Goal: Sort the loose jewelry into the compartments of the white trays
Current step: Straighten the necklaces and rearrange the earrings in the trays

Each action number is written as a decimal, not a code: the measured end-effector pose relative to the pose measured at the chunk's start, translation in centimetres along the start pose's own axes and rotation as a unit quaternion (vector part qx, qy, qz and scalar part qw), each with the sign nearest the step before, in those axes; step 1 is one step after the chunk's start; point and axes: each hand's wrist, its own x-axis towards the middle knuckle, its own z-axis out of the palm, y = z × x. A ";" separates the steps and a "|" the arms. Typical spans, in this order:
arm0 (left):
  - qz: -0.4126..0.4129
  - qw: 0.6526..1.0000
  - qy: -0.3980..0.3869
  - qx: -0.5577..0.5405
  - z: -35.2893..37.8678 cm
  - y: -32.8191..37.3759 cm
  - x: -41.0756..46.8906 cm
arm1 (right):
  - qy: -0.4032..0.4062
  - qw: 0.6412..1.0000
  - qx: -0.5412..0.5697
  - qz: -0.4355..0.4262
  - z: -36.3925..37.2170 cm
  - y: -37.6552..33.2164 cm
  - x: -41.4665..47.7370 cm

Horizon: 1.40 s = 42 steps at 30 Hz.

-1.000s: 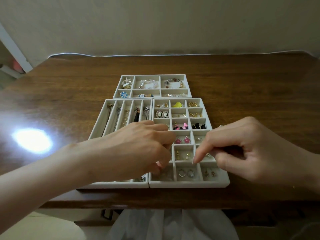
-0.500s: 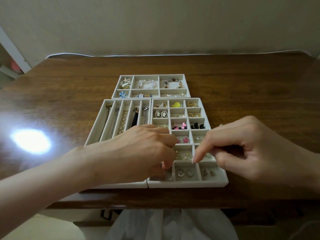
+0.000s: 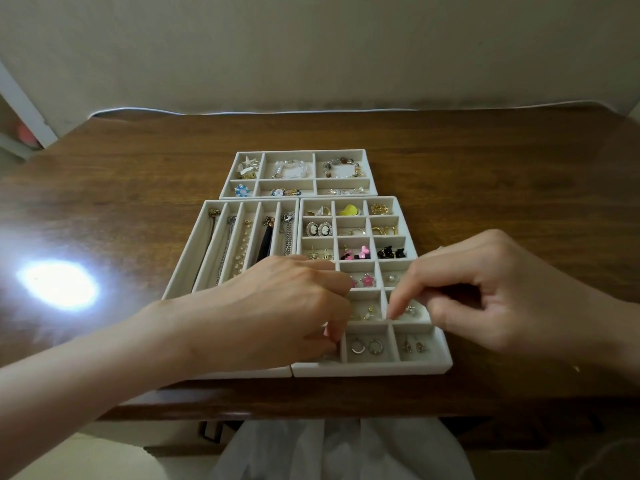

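Both hands work over the near rows of the grid tray. It lies right under them at the front edge of the worktop, probably pulled close so the tiny pieces are easy to handle.

The left hand arches over the tray's left column with its fingers curled down toward a near compartment. Their tips are hidden, so I cannot tell whether they pinch a piece or only nudge one. The right hand keeps its index finger straight, tip on a divider, with the other fingers curled. A small earring lies in the cell between that finger and the thumb. Whether this hand holds anything I cannot tell; the finger looks set to steady the tray or mark a cell.

Between the hands sit pink star studs, and just nearer than the fingertips a pair of hoop earrings. Beyond the left hand lies the long-slot tray with necklaces, and beyond both hands the back tray with bracelets. No loose piece shows on the worktop beside the hands, so the sorting looks close to done.

Compared with a second ago, little differs. The right index rests at the same divider and the trays' contents look unchanged. The left fingertips have edged slightly toward the right hand and the nearest row.
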 end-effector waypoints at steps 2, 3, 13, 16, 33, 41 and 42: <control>-0.004 1.000 0.004 -0.012 -0.2 -0.2 0.0 | -0.006 1.000 -0.008 0.022 -0.2 0.4 -0.1; -0.006 1.000 0.009 -0.021 -0.5 -0.2 0.0 | -0.016 0.999 -0.017 0.037 -0.4 0.6 -0.2; -0.052 0.994 0.059 -0.072 -2.8 -1.7 0.5 | -0.133 0.978 -0.108 0.120 -0.5 1.4 -1.7; -0.053 0.994 0.060 -0.081 -2.9 -1.9 0.7 | -0.133 0.977 -0.124 0.111 -0.5 1.3 -1.7; -0.155 0.981 0.116 0.033 -2.0 -5.7 0.7 | 0.069 0.986 -0.068 0.139 -3.9 4.7 0.9; -0.160 0.983 0.090 -0.019 -1.3 -9.0 2.4 | 0.046 0.976 -0.114 0.179 -4.1 7.3 4.8; -0.149 0.985 0.085 -0.034 -1.3 -9.2 2.8 | 0.040 0.977 -0.114 0.175 -4.1 7.4 5.3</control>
